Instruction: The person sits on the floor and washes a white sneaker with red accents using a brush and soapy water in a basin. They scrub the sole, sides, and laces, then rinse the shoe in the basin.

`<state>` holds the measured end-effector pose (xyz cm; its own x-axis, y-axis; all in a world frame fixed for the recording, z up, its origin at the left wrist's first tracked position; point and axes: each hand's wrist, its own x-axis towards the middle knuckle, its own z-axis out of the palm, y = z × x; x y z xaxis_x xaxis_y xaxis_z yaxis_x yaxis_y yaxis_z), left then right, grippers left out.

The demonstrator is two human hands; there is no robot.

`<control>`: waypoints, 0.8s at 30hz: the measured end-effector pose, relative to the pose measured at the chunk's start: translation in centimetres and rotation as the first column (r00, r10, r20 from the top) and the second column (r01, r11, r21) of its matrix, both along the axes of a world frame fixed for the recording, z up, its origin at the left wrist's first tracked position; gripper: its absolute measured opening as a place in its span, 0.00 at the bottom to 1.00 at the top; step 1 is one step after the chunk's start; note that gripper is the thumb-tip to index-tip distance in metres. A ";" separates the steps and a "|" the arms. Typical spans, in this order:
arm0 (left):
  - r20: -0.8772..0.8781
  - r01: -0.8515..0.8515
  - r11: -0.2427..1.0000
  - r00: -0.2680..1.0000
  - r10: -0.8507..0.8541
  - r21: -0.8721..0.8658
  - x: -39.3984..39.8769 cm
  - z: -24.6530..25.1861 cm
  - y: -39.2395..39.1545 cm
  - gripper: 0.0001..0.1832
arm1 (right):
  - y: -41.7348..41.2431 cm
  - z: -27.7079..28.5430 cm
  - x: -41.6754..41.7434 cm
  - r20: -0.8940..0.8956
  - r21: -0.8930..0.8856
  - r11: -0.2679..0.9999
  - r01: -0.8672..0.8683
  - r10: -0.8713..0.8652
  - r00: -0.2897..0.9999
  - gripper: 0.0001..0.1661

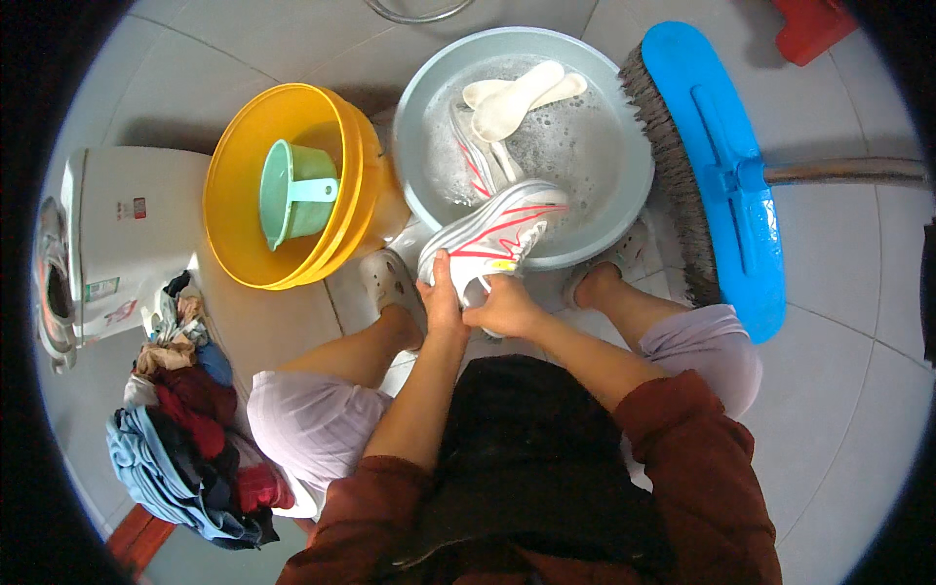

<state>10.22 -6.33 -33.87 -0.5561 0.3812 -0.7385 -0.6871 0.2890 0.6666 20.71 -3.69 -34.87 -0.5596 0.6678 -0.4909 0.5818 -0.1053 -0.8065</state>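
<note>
A white sneaker with red stripes (504, 223) is held between both hands over the near rim of a grey basin (643, 186). My left hand (441, 296) grips the heel end, its thumb along the side. My right hand (504, 303) holds the collar near a yellow tag. The toe points up and right, above the water. A second sneaker (475, 157) lies partly in the soapy water. Two pale insoles (515, 102) rest crossed on top of it.
Left stands a yellow bucket (219, 212) with a green dipper (311, 194) inside. A blue broom (738, 183) leans right of the basin. Clothes (183, 439) are heaped at lower left, below a white box-like object (139, 234) with shoes (55, 292) beside it. A red object (812, 33) sits upper right.
</note>
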 end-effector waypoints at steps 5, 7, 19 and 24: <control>0.163 0.015 0.980 0.985 -0.049 0.200 -3.0 -4.3 -2.1 0.40 | 0.1 3.2 -0.7 -0.168 -0.892 0.446 0.070 -0.473 0.865 0.23; 0.099 -0.017 1.000 0.995 0.015 0.023 -3.2 -3.8 -1.5 0.39 | -0.4 2.6 -0.7 -0.177 -0.978 0.198 -0.064 -0.631 0.755 0.19; 0.144 -0.072 0.997 0.987 0.075 -0.025 -1.6 -3.0 -0.7 0.54 | 1.6 3.3 -0.8 0.168 0.201 0.958 -0.207 0.175 0.970 0.35; 0.126 0.049 0.998 0.991 -0.052 0.030 -2.3 -1.4 -1.5 0.38 | 0.3 0.5 -1.2 -0.043 -0.424 0.905 -0.007 -0.012 0.999 0.36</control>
